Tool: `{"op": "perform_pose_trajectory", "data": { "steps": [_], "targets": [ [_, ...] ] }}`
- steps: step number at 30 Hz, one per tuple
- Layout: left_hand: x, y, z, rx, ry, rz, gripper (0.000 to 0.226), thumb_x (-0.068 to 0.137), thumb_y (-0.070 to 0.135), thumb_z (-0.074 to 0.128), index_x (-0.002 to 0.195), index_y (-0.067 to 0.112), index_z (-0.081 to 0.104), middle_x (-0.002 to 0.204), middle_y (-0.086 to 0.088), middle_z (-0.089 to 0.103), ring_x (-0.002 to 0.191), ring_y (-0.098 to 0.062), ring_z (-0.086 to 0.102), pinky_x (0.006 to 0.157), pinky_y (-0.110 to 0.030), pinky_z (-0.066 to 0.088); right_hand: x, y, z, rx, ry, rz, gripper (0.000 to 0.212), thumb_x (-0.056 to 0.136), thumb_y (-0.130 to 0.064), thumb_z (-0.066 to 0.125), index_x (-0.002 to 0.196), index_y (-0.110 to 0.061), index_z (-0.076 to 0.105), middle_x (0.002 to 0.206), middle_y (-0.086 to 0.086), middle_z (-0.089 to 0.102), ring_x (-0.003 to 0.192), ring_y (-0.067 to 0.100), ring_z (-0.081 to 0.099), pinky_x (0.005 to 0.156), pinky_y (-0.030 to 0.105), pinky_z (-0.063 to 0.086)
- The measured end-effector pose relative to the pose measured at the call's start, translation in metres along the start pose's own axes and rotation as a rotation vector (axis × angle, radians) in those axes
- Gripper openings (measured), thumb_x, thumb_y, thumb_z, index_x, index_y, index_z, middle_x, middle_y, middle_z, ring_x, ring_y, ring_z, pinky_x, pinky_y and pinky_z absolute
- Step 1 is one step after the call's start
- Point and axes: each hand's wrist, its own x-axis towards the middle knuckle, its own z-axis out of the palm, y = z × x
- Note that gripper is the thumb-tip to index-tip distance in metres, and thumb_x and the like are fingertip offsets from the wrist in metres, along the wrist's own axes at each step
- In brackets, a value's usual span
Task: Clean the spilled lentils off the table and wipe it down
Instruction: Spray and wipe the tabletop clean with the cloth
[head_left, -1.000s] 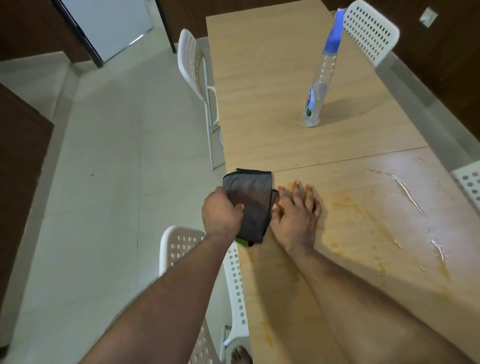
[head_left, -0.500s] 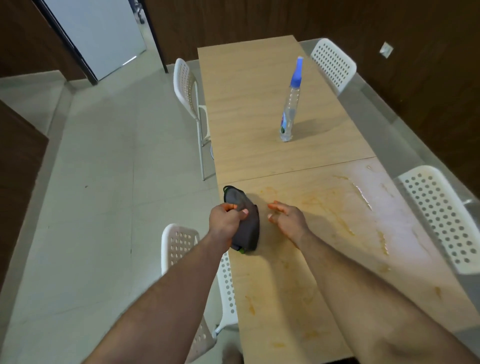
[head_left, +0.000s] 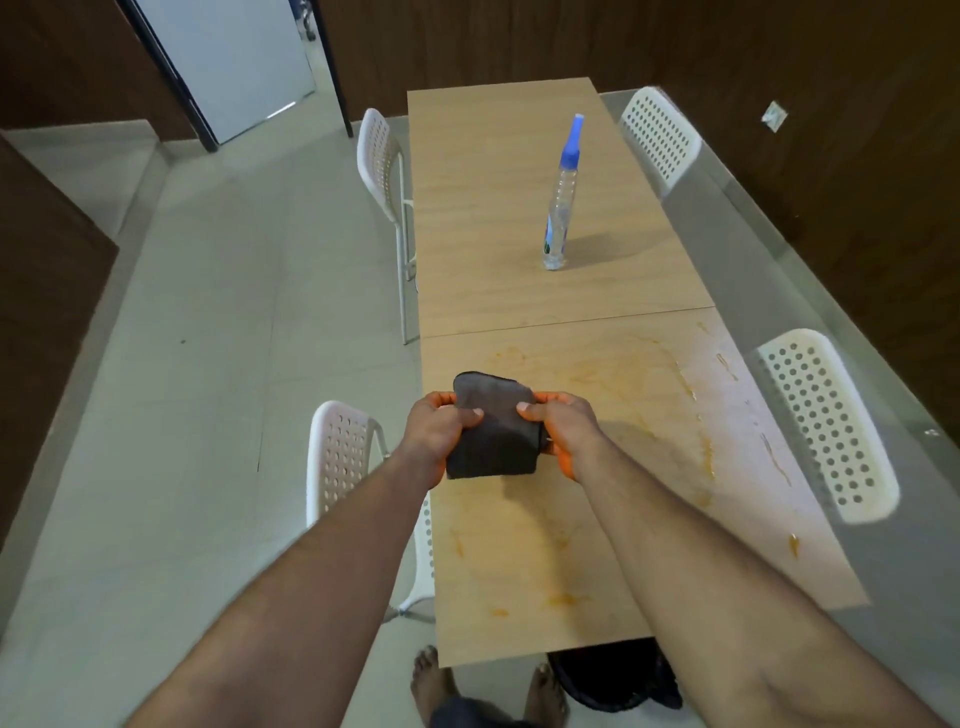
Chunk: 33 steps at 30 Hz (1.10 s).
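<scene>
From the head view — the only one I have — both hands hold the dark grey folded cloth (head_left: 491, 436) lifted just above the near half of the surface (head_left: 613, 561). My left hand (head_left: 439, 434) grips its left edge with fingers curled under and thumb on top; my right hand (head_left: 566, 431) pinches the right edge the same way. The cloth hangs between them, its fold running roughly away from me, and a little orange shows at the heel of the right hand.

What I judge the next move turns on: the mess lies mostly to the right of the cloth and nearer to me. I see no whole lentils, only orange smears (head_left: 696, 395) streaked across the near panel — heaviest toward the right edge by the white perforated chair (head_left: 826, 421), with fainter patches close to the near edge. So the right hand is the nearer one for carrying the cloth onto them.

The far panel beyond the seam looks unstained; the spray bottle (head_left: 561, 202) with its blue nozzle stands upright there, well apart from the hands and ahead of the right one.
</scene>
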Motion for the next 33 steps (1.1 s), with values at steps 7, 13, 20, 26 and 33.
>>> {"op": "perform_pose_trajectory", "data": {
  "steps": [7, 13, 20, 26, 33],
  "targets": [
    [-0.008, -0.02, 0.002, 0.073, -0.11, 0.135, 0.072, 0.084, -0.013, 0.076, 0.137, 0.029, 0.052, 0.116, -0.014, 0.071, 0.105, -0.025, 0.071, 0.069, -0.024, 0.059, -0.007, 0.006, -0.019, -0.472, -0.081, -0.223, 0.108, 0.066, -0.011, 0.098, 0.155, -0.04, 0.044, 0.136, -0.008, 0.049, 0.124, 0.013, 0.052, 0.105, 0.041, 0.055],
    [0.002, -0.021, -0.002, 0.309, -0.162, 0.225, 0.081, 0.071, -0.016, 0.082, 0.139, 0.025, 0.064, 0.13, -0.006, 0.065, 0.123, -0.026, 0.063, 0.101, -0.043, 0.06, -0.011, -0.013, -0.02, -0.945, -0.168, -0.326, 0.054, 0.054, -0.026, 0.104, 0.101, -0.019, 0.079, 0.098, -0.003, 0.071, 0.093, 0.018, 0.067, 0.071, 0.027, 0.055],
    [0.01, -0.007, -0.01, 0.479, -0.039, 0.35, 0.022, 0.071, 0.01, 0.085, 0.089, 0.018, 0.074, 0.099, -0.004, 0.072, 0.096, -0.022, 0.067, 0.075, -0.032, 0.054, -0.001, -0.01, -0.016, -0.663, -0.139, -0.322, 0.042, 0.057, -0.03, 0.103, 0.085, -0.015, 0.076, 0.085, 0.0, 0.074, 0.083, 0.016, 0.069, 0.063, 0.031, 0.056],
    [0.034, -0.017, -0.02, 0.019, -0.12, 0.109, 0.027, 0.086, 0.014, 0.08, 0.112, 0.01, 0.073, 0.107, -0.011, 0.077, 0.109, -0.033, 0.071, 0.095, -0.046, 0.06, 0.019, 0.001, -0.004, -0.18, -0.214, -0.191, 0.041, 0.075, -0.029, 0.095, 0.107, -0.012, 0.076, 0.1, 0.003, 0.081, 0.096, 0.02, 0.077, 0.075, 0.034, 0.062],
    [0.077, -0.041, -0.02, 0.205, 0.149, 0.106, 0.055, 0.095, 0.042, 0.075, 0.141, 0.02, 0.054, 0.133, -0.009, 0.064, 0.117, -0.03, 0.065, 0.097, -0.053, 0.059, 0.063, 0.026, 0.028, -0.089, -0.136, -0.053, 0.031, 0.088, -0.017, 0.085, 0.114, -0.016, 0.067, 0.11, 0.001, 0.076, 0.103, 0.022, 0.073, 0.089, 0.041, 0.062]
  ]
}}
